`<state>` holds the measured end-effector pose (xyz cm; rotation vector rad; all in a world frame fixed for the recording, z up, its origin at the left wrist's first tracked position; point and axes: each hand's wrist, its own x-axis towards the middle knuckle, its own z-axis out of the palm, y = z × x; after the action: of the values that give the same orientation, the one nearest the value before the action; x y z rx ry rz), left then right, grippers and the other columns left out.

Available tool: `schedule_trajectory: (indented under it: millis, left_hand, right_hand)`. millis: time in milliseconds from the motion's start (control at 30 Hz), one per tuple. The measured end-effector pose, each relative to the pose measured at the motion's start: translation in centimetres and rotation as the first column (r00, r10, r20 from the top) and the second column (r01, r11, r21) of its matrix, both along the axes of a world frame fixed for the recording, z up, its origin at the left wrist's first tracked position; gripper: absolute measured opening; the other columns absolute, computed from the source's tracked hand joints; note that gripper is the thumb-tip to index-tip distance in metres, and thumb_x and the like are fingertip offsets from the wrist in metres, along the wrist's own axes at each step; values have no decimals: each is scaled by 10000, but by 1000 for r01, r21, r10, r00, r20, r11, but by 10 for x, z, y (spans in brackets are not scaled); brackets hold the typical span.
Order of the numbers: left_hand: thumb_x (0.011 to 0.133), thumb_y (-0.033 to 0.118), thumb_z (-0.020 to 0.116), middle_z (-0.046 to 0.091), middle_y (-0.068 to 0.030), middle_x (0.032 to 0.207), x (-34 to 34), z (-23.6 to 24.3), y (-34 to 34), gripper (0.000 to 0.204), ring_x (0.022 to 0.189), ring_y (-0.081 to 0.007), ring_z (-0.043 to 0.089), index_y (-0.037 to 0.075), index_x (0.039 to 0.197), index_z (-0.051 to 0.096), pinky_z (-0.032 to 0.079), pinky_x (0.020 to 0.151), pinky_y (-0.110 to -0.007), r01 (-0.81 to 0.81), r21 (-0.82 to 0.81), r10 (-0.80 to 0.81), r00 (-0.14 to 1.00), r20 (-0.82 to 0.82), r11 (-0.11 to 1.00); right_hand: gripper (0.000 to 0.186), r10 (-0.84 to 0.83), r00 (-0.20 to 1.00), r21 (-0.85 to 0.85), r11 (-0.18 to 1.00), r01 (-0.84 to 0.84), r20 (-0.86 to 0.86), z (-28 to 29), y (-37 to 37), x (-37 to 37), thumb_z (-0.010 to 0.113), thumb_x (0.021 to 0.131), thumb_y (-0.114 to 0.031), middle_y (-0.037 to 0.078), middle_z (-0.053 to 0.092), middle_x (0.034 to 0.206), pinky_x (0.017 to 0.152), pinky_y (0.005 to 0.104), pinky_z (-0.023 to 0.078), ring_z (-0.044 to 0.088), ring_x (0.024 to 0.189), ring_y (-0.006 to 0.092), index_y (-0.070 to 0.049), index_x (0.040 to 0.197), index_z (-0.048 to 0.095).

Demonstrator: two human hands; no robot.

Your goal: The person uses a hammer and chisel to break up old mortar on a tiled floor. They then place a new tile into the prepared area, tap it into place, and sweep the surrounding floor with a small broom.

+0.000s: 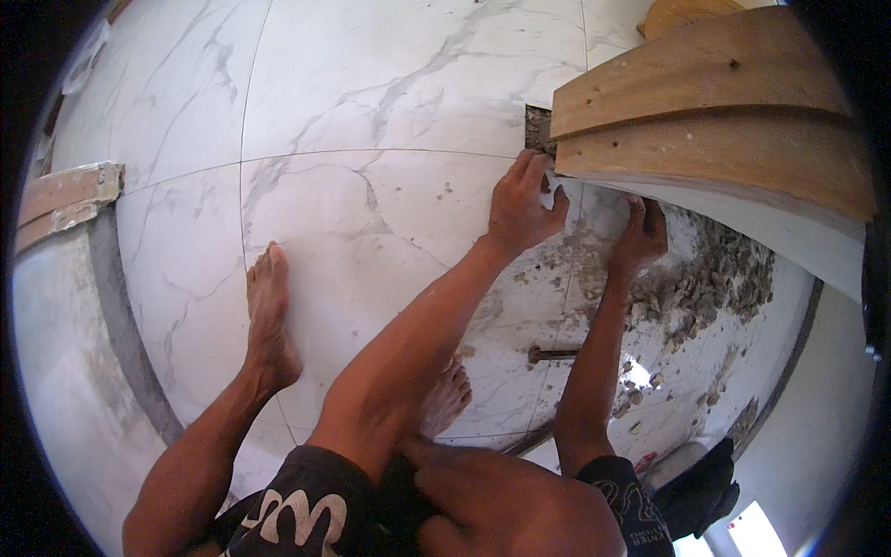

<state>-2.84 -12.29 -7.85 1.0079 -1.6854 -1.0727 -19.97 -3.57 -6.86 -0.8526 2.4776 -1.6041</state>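
My left hand (526,206) is at the foot of the wooden frame (696,93), with its fingertips beside a small dark notch (538,127) in the marbled white tile floor (371,93). Its fingers are bent and the thumb stands apart, with nothing plainly between them. Close to the white face (761,213) below the wood is my right hand (640,237). Its fingers are curled together, and whatever they may hold is too small to make out. Grey mortar rubble (705,288) is heaped to the right of that hand. A hammer (554,355) lies on the tiles beside my right forearm.
My bare left foot (269,320) and right foot (447,399) rest on the tiles. A low wall end with broken wood edging (70,200) stands at the left. Dark cloth (701,492) lies at the lower right. Crumbs of mortar are scattered around the hammer.
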Motion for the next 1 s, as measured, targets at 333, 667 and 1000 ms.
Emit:
schedule_trajectory:
  millis: [333, 667, 1000]
  left_hand:
    - [726, 37, 673, 582, -146, 973, 1, -4, 1, 368, 690, -248, 649, 41, 1078, 564, 549, 625, -371, -10, -15, 10, 1000, -9, 1000]
    - [766, 117, 732, 579, -149, 988, 2, -3, 2, 304, 865, -360, 608, 25, 999, 558, 522, 685, -429, 3, -75, -2, 1000, 16, 997]
    - [783, 137, 723, 528, -139, 969, 1, 0, 1, 337, 853, -358, 587, 38, 1012, 497, 509, 661, -438, 8, 15, -9, 998, 68, 1000]
  right_hand:
    - [267, 1, 996, 101, 995, 8, -89, -2, 1, -3, 704, 841, -57, 149, 699, 1043, 845, 341, 504, 649, 909, 206, 67, 1076, 681]
    - [245, 3, 995, 49, 999, 2, -96, 7, -3, 4, 701, 841, -97, 121, 707, 1003, 856, 352, 488, 638, 914, 189, 38, 1046, 706]
    - [265, -38, 998, -50, 998, 40, 41, -7, 0, -2, 714, 836, -84, 124, 696, 1041, 868, 353, 497, 641, 939, 203, 51, 1064, 693]
